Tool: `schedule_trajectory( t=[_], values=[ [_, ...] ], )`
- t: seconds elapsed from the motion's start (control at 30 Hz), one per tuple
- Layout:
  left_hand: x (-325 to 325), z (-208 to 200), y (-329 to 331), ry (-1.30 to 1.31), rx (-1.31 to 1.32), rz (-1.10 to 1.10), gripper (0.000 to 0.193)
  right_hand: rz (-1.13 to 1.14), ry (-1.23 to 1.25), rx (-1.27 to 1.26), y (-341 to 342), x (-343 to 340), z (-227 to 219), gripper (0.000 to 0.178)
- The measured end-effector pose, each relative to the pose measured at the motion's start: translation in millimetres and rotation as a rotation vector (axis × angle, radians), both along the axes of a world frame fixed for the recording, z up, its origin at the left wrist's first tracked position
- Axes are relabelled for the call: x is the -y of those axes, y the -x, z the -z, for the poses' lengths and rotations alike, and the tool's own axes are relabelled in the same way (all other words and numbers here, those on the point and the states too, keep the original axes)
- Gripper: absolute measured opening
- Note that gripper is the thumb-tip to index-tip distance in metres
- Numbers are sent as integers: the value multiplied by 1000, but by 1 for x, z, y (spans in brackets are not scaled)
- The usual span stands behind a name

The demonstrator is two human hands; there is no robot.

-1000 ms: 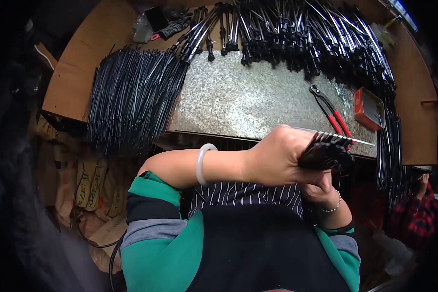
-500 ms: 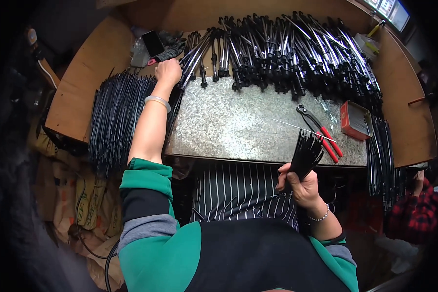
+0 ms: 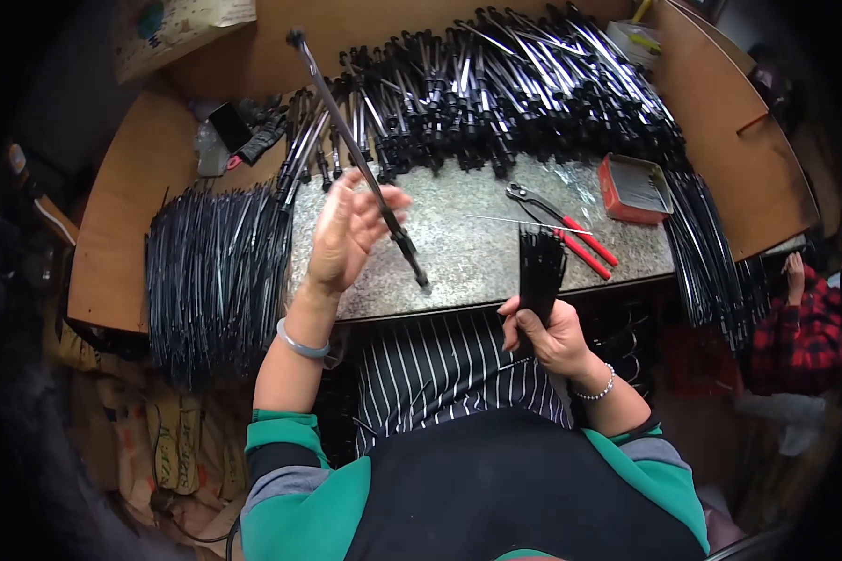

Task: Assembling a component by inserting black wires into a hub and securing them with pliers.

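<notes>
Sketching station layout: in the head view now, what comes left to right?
Left pile of thin dark rods → left hand → right hand → red tin → dark rods at the right edge → co-worker's red plaid sleeve.

Workshop indicated: wood-sided bench [image 3: 112, 234] fitted with speckled worktop [image 3: 468, 266]; black-and-silver rods [image 3: 440, 103] heaped along back, thin black strips [image 3: 215, 290] massed at left. Red-handled pliers [image 3: 587, 238] laid near open red tin [image 3: 616, 192]. Sacks [image 3: 166, 449] stored below at left; another person's checked sleeve [image 3: 795, 337] glimpsed at right.
</notes>
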State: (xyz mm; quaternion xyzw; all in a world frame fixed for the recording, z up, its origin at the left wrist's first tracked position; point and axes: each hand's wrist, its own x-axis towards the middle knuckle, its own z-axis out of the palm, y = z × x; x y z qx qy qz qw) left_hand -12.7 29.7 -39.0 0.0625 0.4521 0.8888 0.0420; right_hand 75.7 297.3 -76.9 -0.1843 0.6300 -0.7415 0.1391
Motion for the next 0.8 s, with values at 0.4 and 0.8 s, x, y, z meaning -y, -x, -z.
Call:
schedule_trajectory(
  t=[0.4, 0.8],
  values=[
    [-102, 105, -140, 292, 11, 301, 33, 34, 81, 148, -5, -10, 15, 27],
    [-40, 134, -122, 391, 39, -831, 46, 74, 47, 146, -10, -13, 32, 29]
  ],
)
